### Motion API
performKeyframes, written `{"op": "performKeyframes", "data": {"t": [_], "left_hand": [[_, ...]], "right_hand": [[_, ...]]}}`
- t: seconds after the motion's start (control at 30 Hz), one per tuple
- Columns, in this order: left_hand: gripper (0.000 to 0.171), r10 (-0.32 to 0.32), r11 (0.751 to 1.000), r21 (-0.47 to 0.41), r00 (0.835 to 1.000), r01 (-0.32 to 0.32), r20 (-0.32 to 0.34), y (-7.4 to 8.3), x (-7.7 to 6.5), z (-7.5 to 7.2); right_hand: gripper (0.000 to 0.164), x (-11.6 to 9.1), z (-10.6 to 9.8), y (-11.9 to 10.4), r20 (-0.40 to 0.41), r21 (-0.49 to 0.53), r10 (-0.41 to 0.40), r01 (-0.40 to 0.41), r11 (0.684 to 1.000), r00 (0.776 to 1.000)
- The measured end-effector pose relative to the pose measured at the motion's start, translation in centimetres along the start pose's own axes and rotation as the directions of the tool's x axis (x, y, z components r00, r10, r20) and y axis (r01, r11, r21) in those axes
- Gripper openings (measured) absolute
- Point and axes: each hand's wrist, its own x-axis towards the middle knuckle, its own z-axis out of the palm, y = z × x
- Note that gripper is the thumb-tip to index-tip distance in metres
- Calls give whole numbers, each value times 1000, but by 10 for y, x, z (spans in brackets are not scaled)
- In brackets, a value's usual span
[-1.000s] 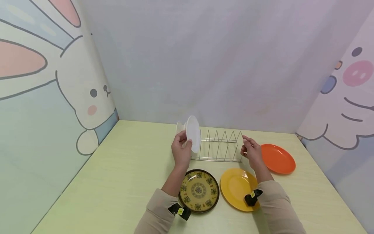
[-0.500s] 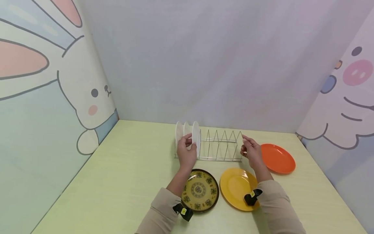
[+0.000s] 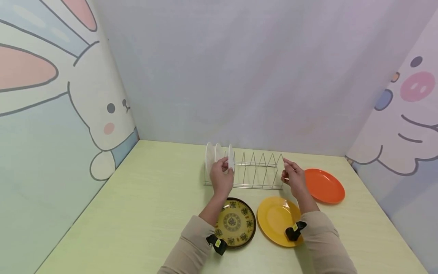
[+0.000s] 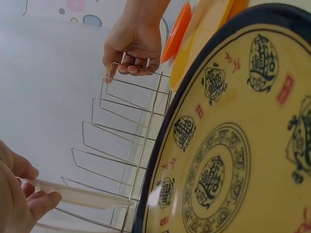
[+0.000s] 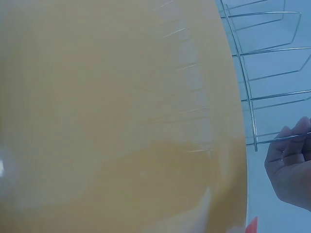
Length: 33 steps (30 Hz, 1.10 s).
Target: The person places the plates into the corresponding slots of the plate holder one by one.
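A wire dish rack (image 3: 254,187) stands toward the back of the table. My left hand (image 3: 221,179) pinches a white plate (image 3: 231,155) near its rim, thumb on one side and fingers on the other. That plate stands on edge in the rack's left part, its lower edge down among the wires in the left wrist view (image 4: 87,198). Two more white plates, the leftmost plate (image 3: 209,156) and its neighbour (image 3: 218,151), stand upright to its left. At the rack's right end my right hand (image 3: 295,179) grips the end wire, fingers curled round it in the right wrist view.
In front of the rack lie a patterned dark-rimmed plate (image 3: 236,222), partly under my left forearm, and a yellow plate (image 3: 275,220), partly behind my right wrist. An orange plate (image 3: 325,186) lies right of the rack. A curtain-like wall (image 3: 239,76) rises behind the table.
My left hand has lowered the white plate into the rack and shifted it slightly right, so it now stands straighter. The right hand has stayed at the rack's end.
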Motion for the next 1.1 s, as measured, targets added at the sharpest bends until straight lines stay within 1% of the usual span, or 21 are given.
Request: {"op": "performKeyframes", "data": {"t": [0.13,0.27,0.43,0.73,0.8,0.87,0.93,1.0,1.07,1.1], "left_hand": [[43,2,994,111,1000,-6,31,0,1,-3],[41,17,976,218,998,-28,54,-1,0,-7],[35,54,959,274,997,-69,61,-4,1,-9],[30,86,952,292,995,-95,43,-8,-1,-12],[30,82,954,285,996,-92,46,-9,-3,-13],[30,66,962,262,996,-80,60,-9,-5,-15],[31,44,973,221,995,-63,90,-8,-8,-19],[30,22,982,181,990,-47,138,-5,-11,-25],[30,16,989,142,979,-45,203,-2,-13,-31],[28,16,991,126,971,-48,240,-1,-14,-34]], "right_hand": [[45,-1,0,0,8,5,0,0,1000,1000],[45,-1,-2,1,21,15,-4,4,1000,1000],[45,0,-3,1,18,24,-12,11,1000,1000],[44,0,-4,1,10,18,2,-2,1000,1000],[45,-1,-4,2,11,19,6,-6,1000,1000],[44,-3,-4,3,2,15,12,-12,1000,1000],[43,-4,-5,4,2,8,14,-14,1000,1000],[42,-5,-4,4,1,2,12,-12,1000,1000],[42,-6,-5,4,-3,2,5,-5,1000,1000],[44,-6,-5,5,-4,3,1,-1,1000,1000]]}}
